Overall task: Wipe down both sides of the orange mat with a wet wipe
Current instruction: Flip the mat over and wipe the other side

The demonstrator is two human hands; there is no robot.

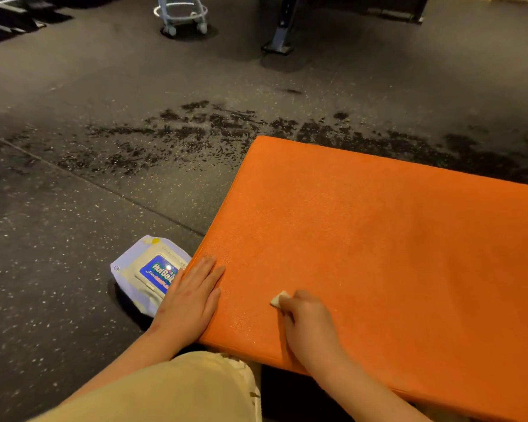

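**Right hand pinching wet wipe on mat, left hand flat at mat's edge**

Right hand (310, 327): fingers curled round a small folded wet wipe (279, 299). Only a white corner shows, poking out at the hand's 11 o'clock and pressed onto the mat surface.

Left hand (192, 295): fingers straight and together, flat on the mat, holding nothing. Fingertips point to 1 o'clock. The heel of the hand overhangs the mat's left edge.

Orange mat (393, 254): fills the frame from 2 to 5 o'clock, textured face up.
- Far-left corner sits at about 12 o'clock from the hands.
- Left edge runs down to 7 o'clock.
- Near edge passes over a beige trouser leg (180, 391).
- Right side runs out of frame.
- Both hands are on the near-left corner. The rest of the face, toward 1–3 o'clock, is bare.

Wipes pack (147, 271): pale lilac soft pack on the floor at 9 o'clock of the left hand, tucked against the mat's left edge and partly hidden by that hand. The flap lid looks closed. Its blue label reads "HuiBai…" and the rest is covered; the smaller print is too small to read.

Floor (73, 239): dark speckled rubber, with a seam running diagonally from 9 o'clock toward the pack. Dark blotchy patches (211, 129) spread across it beyond the mat's far edge. Bare floor from 7 to 11 o'clock.

At 12 o'clock, well apart from the mat: a wheeled stand (182, 13) and a black equipment foot (279, 41).
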